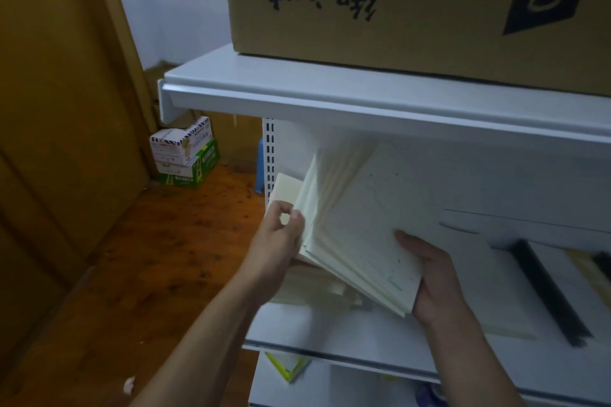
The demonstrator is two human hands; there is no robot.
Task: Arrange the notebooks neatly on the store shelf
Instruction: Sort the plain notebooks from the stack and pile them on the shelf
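Observation:
A thick stack of pale cream notebooks (360,225) is held tilted above the white middle shelf (330,327), its top edge leaning back to the right. My left hand (281,235) grips the stack's left edge, thumb on the front. My right hand (433,277) holds the lower right corner, thumb on the front cover, fingers behind it. One more cream notebook (284,187) sticks up behind my left hand. Other pale notebooks (317,291) lie flat on the shelf under the stack.
A large cardboard box (413,0) fills the upper shelf (297,89). Dark-spined items (549,294) lie on the middle shelf at right. A yellow-green item (287,367) sits on the shelf below. Small cartons (185,152) stand on the wooden floor beside a door.

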